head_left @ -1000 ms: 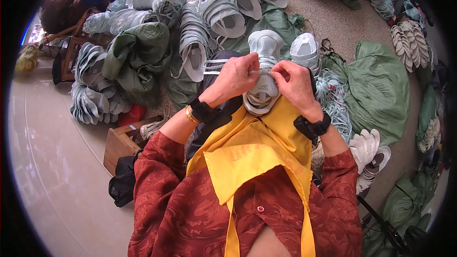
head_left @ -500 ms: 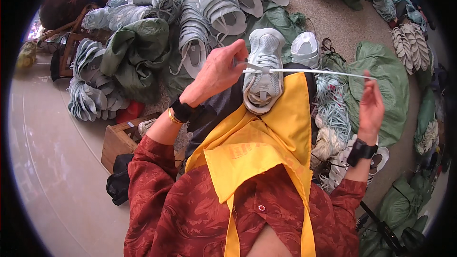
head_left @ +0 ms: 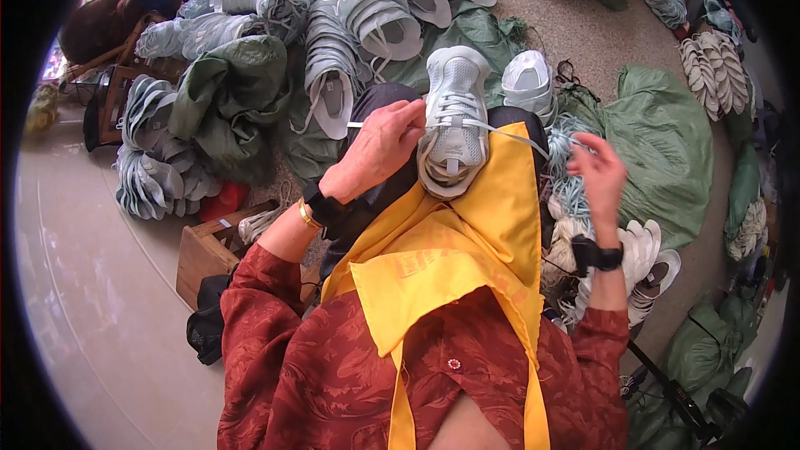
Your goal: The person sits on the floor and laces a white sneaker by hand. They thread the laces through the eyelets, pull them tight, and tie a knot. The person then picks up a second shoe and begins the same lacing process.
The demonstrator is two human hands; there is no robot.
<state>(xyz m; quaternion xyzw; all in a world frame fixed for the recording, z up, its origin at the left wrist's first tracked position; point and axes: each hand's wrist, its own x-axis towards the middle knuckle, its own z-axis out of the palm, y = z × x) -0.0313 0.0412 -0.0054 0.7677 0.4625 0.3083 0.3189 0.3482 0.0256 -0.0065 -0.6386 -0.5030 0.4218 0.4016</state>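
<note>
A pale grey-green sneaker (head_left: 455,146) rests on my lap, over a yellow apron (head_left: 510,192), its toe pointing away from me. Its front lacing is threaded crosswise. Beside the shoe's left edge, my left hand (head_left: 379,146) is closed on the white shoelace (head_left: 354,125), a short end of which pokes out past the hand. Another length of lace (head_left: 517,138) runs from the shoe to the right and curves down slackly. My right hand (head_left: 602,175) is just beyond that loose end, fingers apart, with nothing visible in it.
Stacked shoe uppers (head_left: 329,75) and green sacks (head_left: 229,108) lie ahead and left. A white shoe (head_left: 528,83) stands right of the sneaker. Bundled pale-blue laces (head_left: 568,187) hang near my right hand, beside a large green sack (head_left: 662,154). A wooden stool (head_left: 200,258) is at left.
My right hand has come inward and down and its fingers have opened off the lace, which went from taut to slack. My left hand has moved slightly left and down, still gripping lace.
</note>
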